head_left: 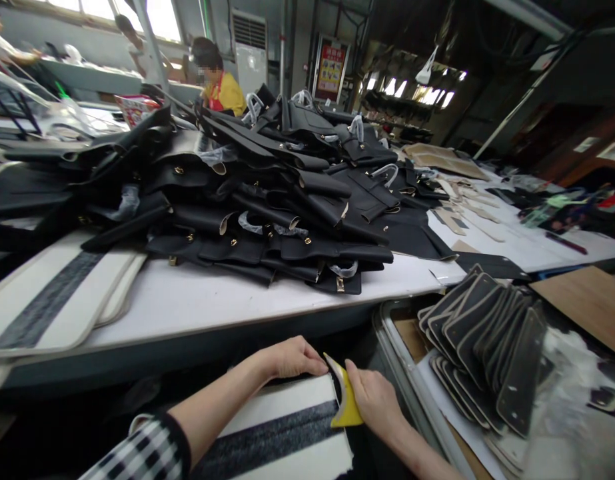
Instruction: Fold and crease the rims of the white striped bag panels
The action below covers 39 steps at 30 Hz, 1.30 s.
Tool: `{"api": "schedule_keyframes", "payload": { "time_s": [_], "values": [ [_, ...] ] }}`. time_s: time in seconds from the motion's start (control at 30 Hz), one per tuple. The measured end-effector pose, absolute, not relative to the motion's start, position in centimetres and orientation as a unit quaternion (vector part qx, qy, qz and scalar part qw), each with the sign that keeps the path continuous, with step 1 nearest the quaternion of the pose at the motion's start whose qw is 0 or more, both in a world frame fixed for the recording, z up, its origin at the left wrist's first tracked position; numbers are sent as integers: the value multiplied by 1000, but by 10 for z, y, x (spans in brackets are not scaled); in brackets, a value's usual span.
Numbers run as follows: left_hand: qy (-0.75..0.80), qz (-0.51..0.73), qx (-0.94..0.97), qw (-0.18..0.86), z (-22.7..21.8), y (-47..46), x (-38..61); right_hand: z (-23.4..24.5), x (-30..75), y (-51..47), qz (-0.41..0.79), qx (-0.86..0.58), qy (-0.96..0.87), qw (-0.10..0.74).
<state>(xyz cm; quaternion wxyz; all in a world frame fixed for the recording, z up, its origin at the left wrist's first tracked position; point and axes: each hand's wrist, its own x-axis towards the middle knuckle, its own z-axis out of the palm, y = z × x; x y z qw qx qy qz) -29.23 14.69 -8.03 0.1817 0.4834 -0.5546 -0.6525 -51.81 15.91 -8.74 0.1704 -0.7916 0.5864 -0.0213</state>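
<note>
A white panel with a dark grey stripe (277, 393) lies low in front of me, below the table's edge, with black material showing along its right side. My left hand (298, 358) is closed at the panel's upper right corner, its fingertips pinched by the edge; what lies between them is too small to make out. In my right hand (377, 400) is a bent yellow sheet (351, 403), gripped with the thumb toward its top. The sheet's curved side is against the panel's right edge.
A heap of black leather bag pieces (287, 193) covers much of the white table (187, 303). More striped white panels (52, 293) lie at left. On the right, a grey-rimmed bin (412, 373) holds dark stacked panels (487, 340). A person in yellow (230, 93) is behind the heap.
</note>
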Motion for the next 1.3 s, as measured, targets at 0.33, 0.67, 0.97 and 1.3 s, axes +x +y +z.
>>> {"api": "schedule_keyframes", "payload": {
  "time_s": [0.33,0.67,0.97,1.3],
  "values": [
    [-599,-584,527,146,-74,153,-297,-79,-500,157,84,-859,504,34],
    [-550,-655,487,176,-85,151,-304,-82,-500,175,10,-782,601,164],
    [-557,-645,491,182,-74,152,-304,-98,-527,180,-158,-511,589,607],
    [-573,-592,543,160,-79,146,-312,-88,-511,190,-296,-414,512,692]
  ]
}}
